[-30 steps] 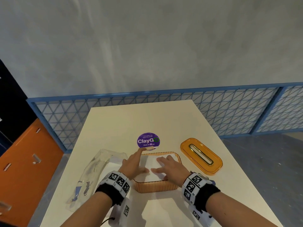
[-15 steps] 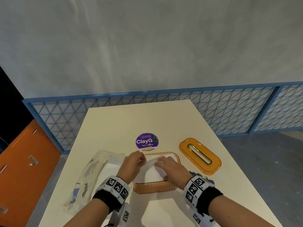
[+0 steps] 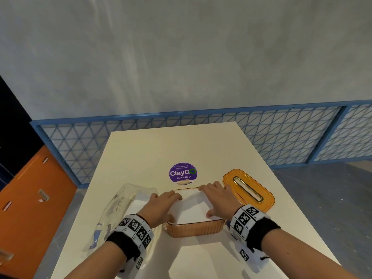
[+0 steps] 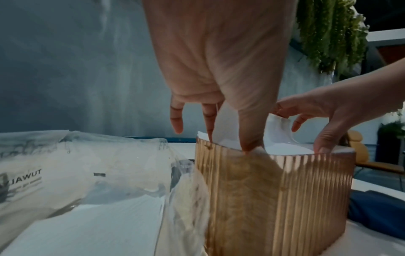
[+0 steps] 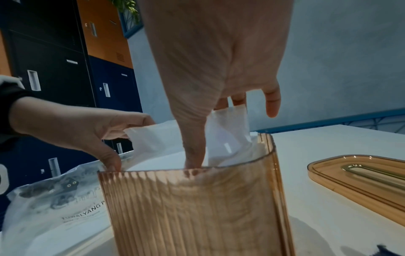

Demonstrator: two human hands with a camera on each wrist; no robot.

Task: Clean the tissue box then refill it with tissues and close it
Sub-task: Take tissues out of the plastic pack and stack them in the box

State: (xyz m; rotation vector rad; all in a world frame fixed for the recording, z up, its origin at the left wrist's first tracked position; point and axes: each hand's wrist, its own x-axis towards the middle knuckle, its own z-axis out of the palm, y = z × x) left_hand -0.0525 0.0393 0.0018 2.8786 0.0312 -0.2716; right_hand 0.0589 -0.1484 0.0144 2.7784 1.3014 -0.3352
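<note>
Tissue box [image 3: 196,228], an amber ribbed open-topped container, stood on the bench [image 3: 157,150] near its front, already packed with a white stack of tissues [image 3: 194,208] reaching about to the rim. The left hand [image 3: 161,208] sat at the box's left side, thumb on the rim and fingers curled onto a raised tissue fold; the right hand [image 3: 217,200] lay over the far right corner, thumb pressed on the stack and fingers pinching another lifted fold. Refilling looked nearly done; tucking the loose folds and closing remained, and whether cleaning was finished could not be told. The slotted amber lid [image 3: 248,189] lay just right of the box, well inside the bench's right edge. A crumpled tissue wrapper [image 3: 120,210] lay just left, and a purple sticker [image 3: 182,173] beyond, with open bench farther back.
</note>
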